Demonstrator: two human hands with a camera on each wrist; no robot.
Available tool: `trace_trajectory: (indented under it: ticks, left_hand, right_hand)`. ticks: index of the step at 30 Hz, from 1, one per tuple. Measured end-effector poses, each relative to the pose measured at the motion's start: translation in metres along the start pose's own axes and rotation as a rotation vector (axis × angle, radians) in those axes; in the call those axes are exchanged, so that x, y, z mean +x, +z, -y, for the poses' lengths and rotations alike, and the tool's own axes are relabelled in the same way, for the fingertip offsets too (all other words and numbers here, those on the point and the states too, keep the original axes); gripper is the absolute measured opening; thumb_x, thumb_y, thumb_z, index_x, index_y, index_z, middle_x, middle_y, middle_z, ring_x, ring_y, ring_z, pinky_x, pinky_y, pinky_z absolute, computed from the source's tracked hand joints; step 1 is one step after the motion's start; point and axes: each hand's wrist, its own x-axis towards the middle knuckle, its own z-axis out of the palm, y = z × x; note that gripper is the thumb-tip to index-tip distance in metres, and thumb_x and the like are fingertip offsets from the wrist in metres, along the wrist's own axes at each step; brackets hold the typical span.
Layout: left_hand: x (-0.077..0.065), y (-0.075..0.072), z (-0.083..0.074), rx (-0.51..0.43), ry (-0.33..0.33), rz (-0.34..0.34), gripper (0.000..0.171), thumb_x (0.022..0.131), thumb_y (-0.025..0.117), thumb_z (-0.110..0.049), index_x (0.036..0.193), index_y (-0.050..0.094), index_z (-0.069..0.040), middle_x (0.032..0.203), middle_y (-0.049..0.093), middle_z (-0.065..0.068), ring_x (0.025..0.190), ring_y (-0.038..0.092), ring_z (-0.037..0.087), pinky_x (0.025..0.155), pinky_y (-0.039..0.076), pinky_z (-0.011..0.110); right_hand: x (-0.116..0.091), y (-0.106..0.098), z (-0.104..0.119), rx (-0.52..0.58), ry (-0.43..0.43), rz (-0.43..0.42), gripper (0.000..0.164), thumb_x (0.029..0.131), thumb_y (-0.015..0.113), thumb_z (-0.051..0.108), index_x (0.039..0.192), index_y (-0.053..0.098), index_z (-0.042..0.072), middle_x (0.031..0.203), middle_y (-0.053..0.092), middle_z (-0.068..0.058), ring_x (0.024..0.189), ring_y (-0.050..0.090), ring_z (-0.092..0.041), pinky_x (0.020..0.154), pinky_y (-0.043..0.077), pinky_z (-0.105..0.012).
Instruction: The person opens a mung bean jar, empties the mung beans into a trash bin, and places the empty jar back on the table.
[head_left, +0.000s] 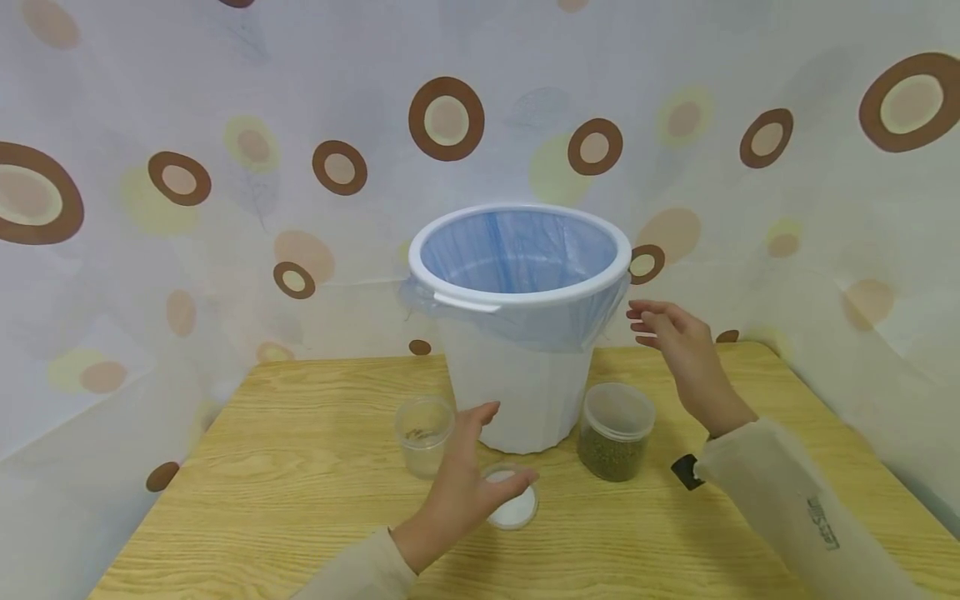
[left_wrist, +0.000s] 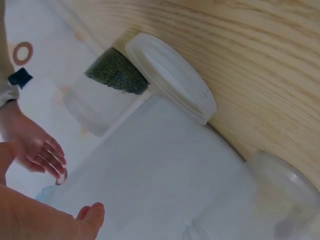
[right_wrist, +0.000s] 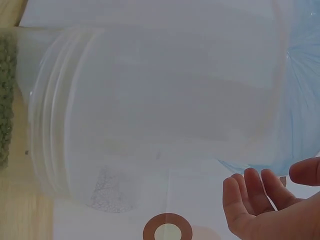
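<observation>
The spotted wall covering (head_left: 360, 67) beyond the right hand (head_left: 684, 346) and the wood-grain table (head_left: 315, 467) below it suggest a homelike corner.

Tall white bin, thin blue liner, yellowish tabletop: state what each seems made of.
Tall white round bin: likely plastic, satin-looking, by its smooth, even rim.
Thin blue liner: probably shiny plastic film, see-through and creased.
Yellowish flat tabletop: wood or printed laminate, low sheen; grain shows either way.

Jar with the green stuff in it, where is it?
In the head view, the jar stands on the table right of centre, by the lower right side of the white bin, with the right hand up and to its right.
</observation>
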Motion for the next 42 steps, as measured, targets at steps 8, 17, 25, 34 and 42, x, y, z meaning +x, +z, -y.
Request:
trace_trajectory:
  ticks: [8,17,25,34,42]
  left_hand:
    - [0.004,0.023,-0.005,-0.039,-0.055,0.104,0.078,0.083,0.077,-0.027,0.14,0.033,0.003,0.139,0.039,0.019,0.128,0.04,0.034,0.102,0.037,0.052]
    - [0.013,0.048,-0.003,-0.076,-0.144,0.167,0.078,0.083,0.076,-0.029,0.141,0.033,0.001,0.14,0.04,0.017,0.129,0.04,0.032,0.104,0.037,0.047]
    - [0.019,0.061,-0.001,-0.12,-0.255,0.218,0.081,0.083,0.077,-0.027,0.143,0.031,0.002,0.143,0.038,0.018,0.133,0.037,0.034,0.107,0.034,0.047]
    - [0.03,0.082,0.003,-0.136,-0.325,0.205,0.084,0.08,0.079,-0.026,0.143,0.032,0.002,0.145,0.038,0.018,0.134,0.037,0.035,0.108,0.033,0.047]
    - [0.039,0.1,0.006,-0.134,-0.32,0.154,0.084,0.078,0.081,-0.022,0.14,0.032,0.007,0.141,0.04,0.022,0.132,0.038,0.038,0.106,0.035,0.046]
  right_hand:
    - [-0.009,-0.002,-0.008,0.021,-0.022,-0.007,0.039,0.104,0.04,0.026,0.127,0.053,-0.003,0.113,0.058,0.01,0.103,0.055,-0.005,0.087,0.047,-0.017]
    - [-0.016,-0.003,-0.017,0.049,-0.038,0.016,0.045,0.104,0.041,0.024,0.129,0.049,-0.013,0.11,0.06,0.014,0.102,0.057,-0.004,0.087,0.048,-0.017]
    - [-0.021,-0.005,-0.023,0.057,-0.062,0.03,0.046,0.104,0.041,0.024,0.128,0.048,-0.014,0.11,0.06,0.016,0.101,0.056,-0.004,0.086,0.048,-0.016]
    - [-0.025,-0.006,-0.024,0.072,-0.069,0.025,0.042,0.104,0.042,0.026,0.125,0.053,-0.008,0.11,0.061,0.015,0.102,0.057,-0.007,0.086,0.048,-0.016]
    - [-0.025,-0.004,-0.026,0.03,-0.053,0.012,0.042,0.104,0.041,0.025,0.125,0.054,-0.008,0.107,0.061,0.018,0.099,0.057,-0.003,0.086,0.048,-0.017]
